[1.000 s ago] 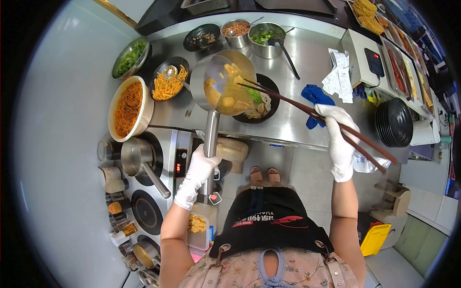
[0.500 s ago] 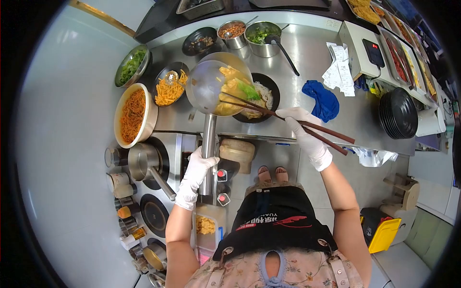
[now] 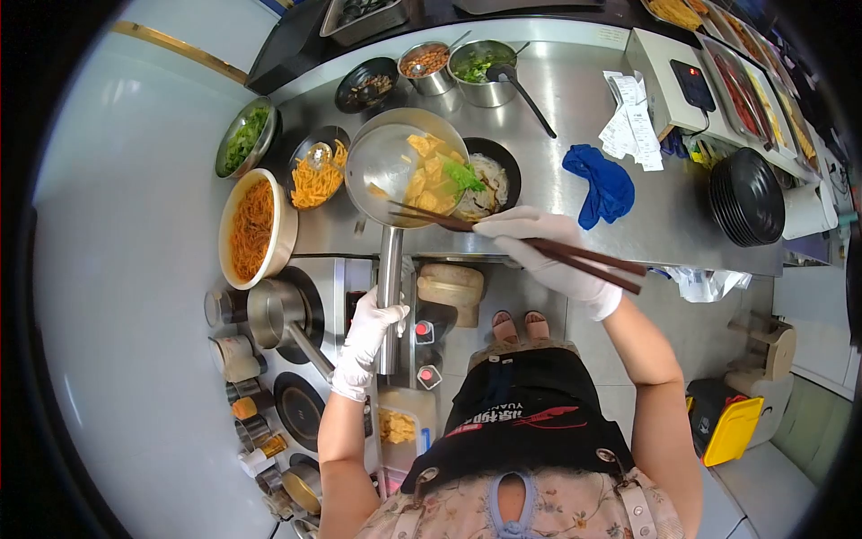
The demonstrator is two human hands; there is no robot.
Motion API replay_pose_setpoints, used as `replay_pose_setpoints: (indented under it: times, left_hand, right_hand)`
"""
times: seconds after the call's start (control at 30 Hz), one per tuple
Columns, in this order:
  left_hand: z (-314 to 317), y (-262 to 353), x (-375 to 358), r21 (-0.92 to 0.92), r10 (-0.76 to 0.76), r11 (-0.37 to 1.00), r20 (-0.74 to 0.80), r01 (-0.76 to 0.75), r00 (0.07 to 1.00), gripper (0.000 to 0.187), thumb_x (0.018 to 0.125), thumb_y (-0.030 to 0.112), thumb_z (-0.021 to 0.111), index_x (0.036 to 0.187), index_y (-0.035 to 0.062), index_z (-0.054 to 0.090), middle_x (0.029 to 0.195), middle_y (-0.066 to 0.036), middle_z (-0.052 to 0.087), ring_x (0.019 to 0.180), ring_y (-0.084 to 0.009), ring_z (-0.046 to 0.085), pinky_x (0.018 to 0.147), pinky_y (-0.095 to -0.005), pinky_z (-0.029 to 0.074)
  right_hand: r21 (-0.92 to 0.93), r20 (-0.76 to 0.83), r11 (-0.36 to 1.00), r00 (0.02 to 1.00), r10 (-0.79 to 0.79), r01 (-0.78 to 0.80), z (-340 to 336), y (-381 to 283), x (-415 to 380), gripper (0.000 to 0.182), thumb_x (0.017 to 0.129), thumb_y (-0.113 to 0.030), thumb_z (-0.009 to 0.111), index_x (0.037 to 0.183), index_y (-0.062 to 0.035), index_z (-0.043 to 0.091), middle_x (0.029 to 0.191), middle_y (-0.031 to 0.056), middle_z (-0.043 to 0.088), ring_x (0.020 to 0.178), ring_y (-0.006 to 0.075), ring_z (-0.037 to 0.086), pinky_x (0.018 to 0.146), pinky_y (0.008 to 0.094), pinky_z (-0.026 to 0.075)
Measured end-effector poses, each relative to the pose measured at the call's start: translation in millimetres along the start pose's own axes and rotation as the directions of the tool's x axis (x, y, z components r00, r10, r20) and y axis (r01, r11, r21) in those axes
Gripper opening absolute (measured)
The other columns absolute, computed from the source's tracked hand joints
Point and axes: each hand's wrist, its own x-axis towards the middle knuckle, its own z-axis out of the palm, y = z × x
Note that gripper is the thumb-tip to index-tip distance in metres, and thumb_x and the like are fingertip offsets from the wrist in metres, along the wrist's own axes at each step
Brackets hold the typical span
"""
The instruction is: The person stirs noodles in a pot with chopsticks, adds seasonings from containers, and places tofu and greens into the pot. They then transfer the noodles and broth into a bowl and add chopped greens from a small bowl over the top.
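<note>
My gloved left hand (image 3: 375, 332) is wrapped round the handle of a steel saucepan (image 3: 373, 162). The pan is tilted, with yellow pieces (image 3: 431, 184), broth and a green leaf (image 3: 463, 176) at its right side. Its rim overlaps the left edge of a black bowl (image 3: 512, 171) of white noodles (image 3: 489, 186). In my gloved right hand (image 3: 548, 251) is a pair of brown chopsticks (image 3: 584, 258), their tips over the pan's lower right part, slightly apart.
A blue cloth (image 3: 600, 184) and paper slips (image 3: 631, 121) lie right of the bowl. Black plates (image 3: 745, 198) are stacked at the far right. Bowls of shredded orange food (image 3: 252, 231), fried strips (image 3: 319, 180) and greens (image 3: 244, 142) stand left. Steel pots (image 3: 485, 90) line the back.
My right hand and the chopsticks have moved left, toward the pan. The yellow pieces and green leaf have shifted inside the pan, which now looks less steeply tipped.
</note>
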Motion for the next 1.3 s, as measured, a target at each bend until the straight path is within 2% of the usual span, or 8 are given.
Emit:
replay_pose_setpoints:
  times: [0.17, 0.27, 0.7, 0.77, 0.97, 1.03, 1.13, 1.3]
  left_hand:
    - [2.4, 2.2, -1.4, 0.019, 0.011, 1.0, -0.024, -0.011, 1.0, 0.016, 0.081, 0.001, 0.065, 0.094, 0.0012, 0.055, 0.07, -0.002, 0.056, 0.053, -0.0103, 0.053, 0.049, -0.0252, 0.044]
    - [4.5, 7.6, -2.2, 0.043, 0.017, 0.999, -0.055, -0.014, 0.998, 0.016, 0.081, 0.0, 0.065, 0.093, 0.001, 0.054, 0.069, -0.003, 0.055, 0.052, -0.0106, 0.053, 0.048, -0.0254, 0.044]
    - [14.0, 6.5, 15.1, 0.243, 0.114, 0.967, -0.144, -0.077, 0.983, 0.023, 0.079, 0.0, 0.065, 0.098, -0.0023, 0.053, 0.067, -0.005, 0.057, 0.049, -0.013, 0.053, 0.046, -0.0268, 0.044]
    - [18.1, 8.5, 16.2, 0.24, 0.087, 0.97, -0.163, -0.046, 0.983, 0.034, 0.079, -0.002, 0.065, 0.111, -0.0029, 0.056, 0.074, -0.006, 0.061, 0.053, -0.0105, 0.055, 0.048, -0.0248, 0.046]
    - [20.8, 7.1, 21.4, 0.26, 0.09, 0.964, -0.148, -0.049, 0.985, 0.027, 0.079, -0.002, 0.065, 0.104, -0.0019, 0.054, 0.076, -0.006, 0.062, 0.053, -0.0102, 0.056, 0.048, -0.0249, 0.047]
    - [19.1, 4.3, 23.4, 0.264, 0.092, 0.963, -0.14, -0.052, 0.986, 0.027, 0.079, -0.003, 0.065, 0.104, -0.0017, 0.054, 0.076, -0.006, 0.062, 0.053, -0.0102, 0.056, 0.048, -0.025, 0.047]
    - [19.2, 4.0, 23.2, 0.256, 0.087, 0.965, -0.142, -0.048, 0.986, 0.027, 0.079, -0.003, 0.065, 0.104, -0.0015, 0.054, 0.076, -0.006, 0.061, 0.053, -0.0103, 0.055, 0.048, -0.025, 0.047]
    - [21.4, 9.6, 17.4, 0.282, 0.098, 0.958, -0.149, -0.053, 0.984, 0.028, 0.079, -0.003, 0.064, 0.105, -0.0014, 0.054, 0.075, -0.005, 0.061, 0.053, -0.0102, 0.055, 0.048, -0.0247, 0.046]
  right_hand:
    - [0.067, -0.086, 0.996, 0.995, -0.047, 0.053, -6.3, -4.4, 13.7, 0.021, 0.088, -0.001, 0.062, 0.107, -0.0039, 0.07, 0.105, 0.0104, 0.069, 0.098, 0.0191, 0.064, 0.089, 0.0299, 0.05]
    - [0.157, -0.017, 0.987, 0.999, 0.035, -0.032, -2.5, -1.7, 16.8, 0.021, 0.087, 0.0, 0.062, 0.107, -0.0024, 0.07, 0.105, 0.011, 0.069, 0.1, 0.0189, 0.063, 0.091, 0.0297, 0.049]
    - [-0.001, -0.066, 0.997, 0.994, 0.081, -0.082, -30.7, 23.0, -5.7, 0.02, 0.087, -0.002, 0.064, 0.106, -0.0035, 0.07, 0.103, 0.0114, 0.068, 0.097, 0.0196, 0.064, 0.087, 0.0289, 0.05]
    - [-0.003, -0.085, 0.997, 0.994, 0.074, -0.075, -35.3, 24.2, -7.6, 0.02, 0.087, -0.003, 0.064, 0.106, -0.0038, 0.071, 0.103, 0.0112, 0.068, 0.096, 0.0193, 0.064, 0.087, 0.0286, 0.05]
    - [-0.039, -0.098, 0.985, 0.981, 0.166, -0.171, -48.9, 15.8, -11.8, 0.02, 0.087, -0.003, 0.064, 0.105, -0.0044, 0.071, 0.103, 0.0108, 0.068, 0.094, 0.019, 0.064, 0.085, 0.0286, 0.05]
    - [-0.088, -0.126, 0.991, 0.988, 0.091, -0.102, -52.5, 15.9, -14.2, 0.019, 0.087, -0.002, 0.063, 0.105, -0.0047, 0.071, 0.103, 0.0105, 0.069, 0.093, 0.0187, 0.064, 0.084, 0.0284, 0.05]
    - [-0.113, -0.166, 0.984, 0.979, 0.121, -0.141, -59.7, 14.3, -16.2, 0.02, 0.087, -0.001, 0.062, 0.105, -0.0051, 0.071, 0.103, 0.0102, 0.069, 0.093, 0.0183, 0.064, 0.083, 0.0278, 0.05]
    - [0.017, -0.279, 1.0, 0.96, 0.002, 0.003, -50.7, 19.1, 7.7, 0.02, 0.088, -0.001, 0.062, 0.107, -0.0033, 0.069, 0.105, 0.0092, 0.069, 0.096, 0.0175, 0.064, 0.088, 0.0278, 0.048]
